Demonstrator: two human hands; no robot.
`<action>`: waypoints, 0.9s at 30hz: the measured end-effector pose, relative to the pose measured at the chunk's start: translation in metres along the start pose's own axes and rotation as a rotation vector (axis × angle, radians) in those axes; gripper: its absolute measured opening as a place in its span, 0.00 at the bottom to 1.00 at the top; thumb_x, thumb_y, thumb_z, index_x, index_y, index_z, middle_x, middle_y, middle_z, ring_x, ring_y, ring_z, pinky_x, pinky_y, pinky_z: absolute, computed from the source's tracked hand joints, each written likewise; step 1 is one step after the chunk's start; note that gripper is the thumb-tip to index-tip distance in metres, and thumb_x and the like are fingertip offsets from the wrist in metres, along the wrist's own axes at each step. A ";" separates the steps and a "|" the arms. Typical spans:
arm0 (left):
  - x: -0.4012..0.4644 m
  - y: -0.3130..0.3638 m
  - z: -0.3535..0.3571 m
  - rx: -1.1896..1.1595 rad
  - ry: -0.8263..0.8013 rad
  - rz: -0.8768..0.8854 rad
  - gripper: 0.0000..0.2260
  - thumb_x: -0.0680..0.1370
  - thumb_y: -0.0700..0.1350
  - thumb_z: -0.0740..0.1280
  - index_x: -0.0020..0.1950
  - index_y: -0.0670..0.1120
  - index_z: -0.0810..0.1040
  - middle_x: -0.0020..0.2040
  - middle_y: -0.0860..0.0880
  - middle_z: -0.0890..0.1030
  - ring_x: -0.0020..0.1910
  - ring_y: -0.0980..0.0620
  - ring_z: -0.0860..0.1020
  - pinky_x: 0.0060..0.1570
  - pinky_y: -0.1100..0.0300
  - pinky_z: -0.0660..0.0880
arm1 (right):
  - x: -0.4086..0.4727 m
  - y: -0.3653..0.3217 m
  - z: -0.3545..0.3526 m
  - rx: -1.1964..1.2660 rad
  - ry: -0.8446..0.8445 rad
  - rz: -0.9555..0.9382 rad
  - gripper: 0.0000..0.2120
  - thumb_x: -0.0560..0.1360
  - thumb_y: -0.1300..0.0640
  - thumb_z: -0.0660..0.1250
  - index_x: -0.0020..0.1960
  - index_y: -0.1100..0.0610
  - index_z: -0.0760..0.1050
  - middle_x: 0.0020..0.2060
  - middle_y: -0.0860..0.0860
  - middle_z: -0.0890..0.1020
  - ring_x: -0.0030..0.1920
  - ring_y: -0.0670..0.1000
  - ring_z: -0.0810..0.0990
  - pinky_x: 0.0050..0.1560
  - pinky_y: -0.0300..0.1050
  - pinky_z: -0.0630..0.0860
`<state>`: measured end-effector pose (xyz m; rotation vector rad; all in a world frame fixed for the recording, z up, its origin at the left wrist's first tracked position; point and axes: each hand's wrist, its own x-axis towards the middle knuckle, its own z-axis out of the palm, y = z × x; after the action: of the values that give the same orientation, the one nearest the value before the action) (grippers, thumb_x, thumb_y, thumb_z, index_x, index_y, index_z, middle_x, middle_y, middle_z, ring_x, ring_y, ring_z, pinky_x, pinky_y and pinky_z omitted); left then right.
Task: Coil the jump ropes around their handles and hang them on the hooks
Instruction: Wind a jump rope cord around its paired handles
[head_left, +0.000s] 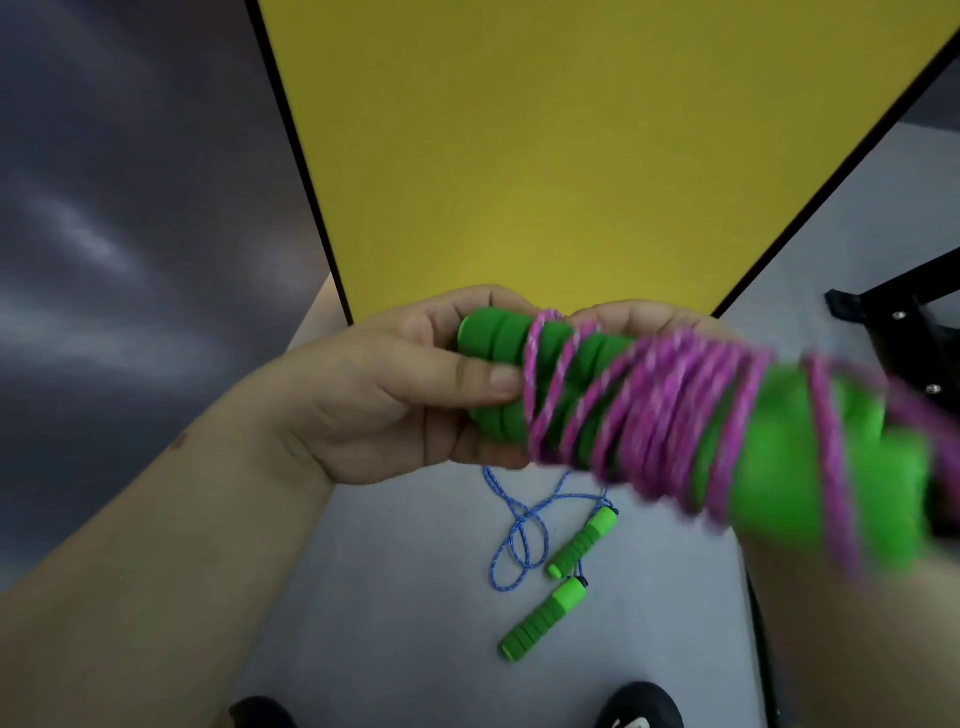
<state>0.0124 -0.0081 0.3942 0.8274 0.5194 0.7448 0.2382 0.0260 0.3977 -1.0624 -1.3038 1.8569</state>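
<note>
Left hand (395, 395) wrapped around the far end of the paired green foam handles (566, 384), thumb pressing on top. Right hand (644, 325) mostly hidden behind the bundle, fingers seemingly curled on it, grip hard to tell. Pink rope (670, 415) already wound in many turns along the handles, near end blurry. Foam looks soft and grippy, rope light, floppy, probably prone to sliding off the ends, so best pinching right over the wraps. Second one, blue rope (511, 535) with its own green handles (582, 543), lying loose on the grey floor (395, 597) below, uncoiled. No hooks clearly visible
</note>
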 end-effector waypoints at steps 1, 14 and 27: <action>0.004 -0.003 0.002 -0.074 0.021 0.024 0.25 0.66 0.35 0.81 0.60 0.43 0.78 0.50 0.42 0.84 0.45 0.44 0.86 0.43 0.51 0.85 | 0.003 0.005 0.001 0.012 -0.002 0.003 0.16 0.82 0.66 0.60 0.52 0.57 0.86 0.49 0.60 0.86 0.45 0.55 0.83 0.48 0.52 0.82; 0.027 -0.014 0.023 -0.367 0.677 0.064 0.11 0.76 0.43 0.74 0.57 0.45 0.81 0.53 0.43 0.83 0.48 0.46 0.81 0.37 0.61 0.79 | -0.001 0.016 0.023 -0.552 0.217 -0.150 0.10 0.78 0.49 0.67 0.50 0.51 0.85 0.53 0.53 0.82 0.50 0.50 0.81 0.59 0.62 0.77; 0.019 -0.005 0.017 -0.075 0.552 -0.036 0.17 0.70 0.46 0.72 0.56 0.42 0.83 0.51 0.46 0.84 0.45 0.52 0.81 0.52 0.60 0.73 | -0.008 0.007 0.030 -0.261 0.172 -0.028 0.14 0.62 0.43 0.79 0.38 0.52 0.84 0.37 0.52 0.85 0.37 0.49 0.80 0.44 0.45 0.75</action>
<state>0.0382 -0.0036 0.3973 0.5337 0.9890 0.9571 0.2156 0.0038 0.3988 -1.2998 -1.4770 1.5652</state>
